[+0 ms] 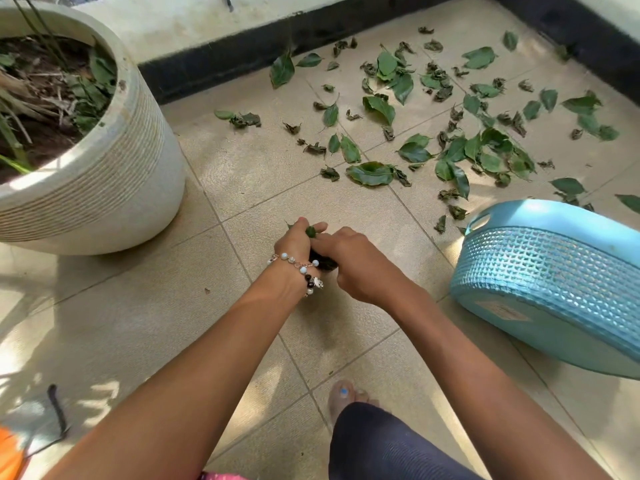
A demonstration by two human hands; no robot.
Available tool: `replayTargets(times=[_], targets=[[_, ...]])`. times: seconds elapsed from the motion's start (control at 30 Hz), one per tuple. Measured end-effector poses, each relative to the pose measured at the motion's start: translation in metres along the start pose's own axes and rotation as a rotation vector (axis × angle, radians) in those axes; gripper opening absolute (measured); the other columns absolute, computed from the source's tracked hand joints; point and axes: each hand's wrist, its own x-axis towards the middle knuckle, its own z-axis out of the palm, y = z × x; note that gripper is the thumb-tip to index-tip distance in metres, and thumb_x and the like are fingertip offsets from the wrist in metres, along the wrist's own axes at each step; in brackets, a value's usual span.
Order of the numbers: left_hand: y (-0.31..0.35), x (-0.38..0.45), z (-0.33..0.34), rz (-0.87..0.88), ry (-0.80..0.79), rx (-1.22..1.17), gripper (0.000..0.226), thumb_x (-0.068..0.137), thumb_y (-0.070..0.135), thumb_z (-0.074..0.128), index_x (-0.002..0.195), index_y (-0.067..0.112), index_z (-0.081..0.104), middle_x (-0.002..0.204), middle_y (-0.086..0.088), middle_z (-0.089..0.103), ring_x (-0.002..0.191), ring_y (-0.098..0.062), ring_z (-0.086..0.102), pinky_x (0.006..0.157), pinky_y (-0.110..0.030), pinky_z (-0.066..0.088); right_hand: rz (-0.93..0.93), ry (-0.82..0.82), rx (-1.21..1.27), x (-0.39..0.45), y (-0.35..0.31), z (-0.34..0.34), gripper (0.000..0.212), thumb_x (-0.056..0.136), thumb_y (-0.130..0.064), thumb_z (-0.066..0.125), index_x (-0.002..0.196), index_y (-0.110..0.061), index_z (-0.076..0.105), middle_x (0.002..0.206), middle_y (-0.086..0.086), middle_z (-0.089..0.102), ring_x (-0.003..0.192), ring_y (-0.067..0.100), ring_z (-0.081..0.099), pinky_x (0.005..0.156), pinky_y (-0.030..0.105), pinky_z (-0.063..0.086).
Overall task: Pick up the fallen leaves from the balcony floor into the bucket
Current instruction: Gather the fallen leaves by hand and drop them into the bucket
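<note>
Several green and dried leaves [372, 173] lie scattered over the beige floor tiles [263, 168] at the upper right. My left hand [294, 242], with a beaded bracelet at the wrist, grips a small bunch of leaves [310, 231] low over the floor. My right hand [349, 261] is pressed against it, its fingers curled round the same bunch, with dark leaves showing between the two hands. The light blue woven-pattern bucket [540, 271] stands tilted at the right, about a hand's width from my right hand.
A large white ribbed plant pot [114, 174] with soil and leaves stands at the left. A black skirting [221, 64] runs along the wall behind. My foot [343, 396] and dark-clad knee are at the bottom centre. An orange object sits at the bottom left corner.
</note>
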Motion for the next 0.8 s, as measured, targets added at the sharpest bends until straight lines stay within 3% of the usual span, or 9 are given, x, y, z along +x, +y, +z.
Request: replayTargets(times=[0.07, 0.17, 0.27, 0.33, 0.43, 0.53, 0.6, 0.67, 0.8], targets=[[0.003, -0.002, 0.004, -0.017, 0.007, -0.043, 0.029, 0.098, 0.030, 0.055, 0.092, 0.004, 0.065, 0.082, -0.011, 0.067, 0.071, -0.025, 0.067, 0.053, -0.033, 0.053, 0.057, 0.170, 0.028, -0.001, 0.002, 0.000, 0.058, 0.086, 0.004, 0.045, 0.134, -0.029, 0.045, 0.101, 0.011, 0.065, 0.091, 0.027, 0.059, 0.077, 0.034, 0.049], [0.007, -0.004, 0.008, -0.035, -0.023, -0.069, 0.026, 0.096, 0.028, 0.059, 0.081, 0.007, 0.059, 0.062, -0.006, 0.066, 0.050, -0.018, 0.066, 0.045, -0.026, 0.053, 0.057, 0.398, -0.004, 0.003, 0.002, 0.008, 0.044, 0.087, -0.004, 0.051, 0.121, -0.030, 0.039, 0.090, 0.012, 0.066, 0.077, 0.028, 0.064, 0.064, 0.038, 0.056], [0.014, 0.002, 0.010, 0.022, 0.010, -0.036, 0.024, 0.093, 0.030, 0.063, 0.096, 0.006, 0.063, 0.087, -0.011, 0.071, 0.075, -0.025, 0.070, 0.067, -0.034, 0.058, 0.122, 0.488, 0.004, 0.015, 0.007, 0.006, 0.025, 0.086, -0.015, 0.064, 0.108, -0.025, 0.057, 0.089, 0.004, 0.059, 0.084, 0.023, 0.051, 0.074, 0.036, 0.048], [0.019, 0.007, 0.010, 0.102, 0.071, -0.002, 0.026, 0.091, 0.028, 0.065, 0.095, 0.002, 0.062, 0.084, -0.012, 0.069, 0.072, -0.026, 0.068, 0.071, -0.035, 0.056, 0.115, 0.417, 0.197, 0.025, 0.013, -0.006, 0.023, 0.079, -0.027, 0.076, 0.099, -0.023, 0.064, 0.087, -0.006, 0.065, 0.085, 0.014, 0.048, 0.077, 0.028, 0.042], [0.031, 0.009, 0.014, 0.172, 0.063, -0.040, 0.026, 0.094, 0.017, 0.062, 0.076, -0.001, 0.058, 0.062, -0.009, 0.059, 0.039, -0.014, 0.053, 0.041, -0.019, 0.045, 0.201, 0.405, 0.537, 0.044, 0.023, -0.036, 0.024, 0.079, -0.030, 0.075, 0.095, -0.013, 0.070, 0.086, -0.006, 0.069, 0.078, 0.007, 0.061, 0.074, 0.020, 0.052], [0.045, 0.016, 0.016, 0.195, 0.029, -0.063, 0.034, 0.096, 0.017, 0.060, 0.067, -0.001, 0.058, 0.050, -0.005, 0.050, 0.027, -0.009, 0.038, 0.034, -0.011, 0.031, 0.483, 0.605, 0.317, 0.076, 0.057, -0.049, 0.041, 0.084, -0.036, 0.071, 0.115, -0.011, 0.063, 0.110, 0.005, 0.066, 0.100, 0.018, 0.060, 0.094, 0.035, 0.049], [0.054, 0.020, 0.016, 0.206, 0.030, -0.076, 0.034, 0.096, 0.018, 0.060, 0.067, -0.001, 0.059, 0.047, -0.004, 0.050, 0.028, -0.010, 0.038, 0.034, -0.011, 0.031, 0.662, 0.476, 0.107, 0.092, 0.080, -0.050, 0.070, 0.082, -0.055, 0.067, 0.136, -0.015, 0.046, 0.137, 0.016, 0.048, 0.128, 0.035, 0.040, 0.104, 0.047, 0.035], [0.062, 0.025, 0.015, 0.217, 0.049, -0.075, 0.035, 0.096, 0.019, 0.060, 0.066, 0.000, 0.060, 0.048, -0.004, 0.051, 0.030, -0.010, 0.039, 0.035, -0.012, 0.031, 0.706, 0.314, 0.060, 0.103, 0.089, -0.045, 0.090, 0.078, -0.066, 0.063, 0.147, -0.020, 0.027, 0.149, 0.023, 0.027, 0.137, 0.046, 0.022, 0.106, 0.058, 0.029], [0.070, 0.033, 0.013, 0.251, 0.086, -0.077, 0.036, 0.096, 0.018, 0.061, 0.064, 0.002, 0.059, 0.057, -0.007, 0.053, 0.031, -0.011, 0.039, 0.035, -0.012, 0.031, 0.566, 0.251, -0.051, 0.127, 0.081, -0.019, 0.087, 0.080, -0.068, 0.058, 0.149, -0.032, 0.018, 0.150, 0.024, 0.025, 0.135, 0.048, 0.024, 0.109, 0.059, 0.030]])
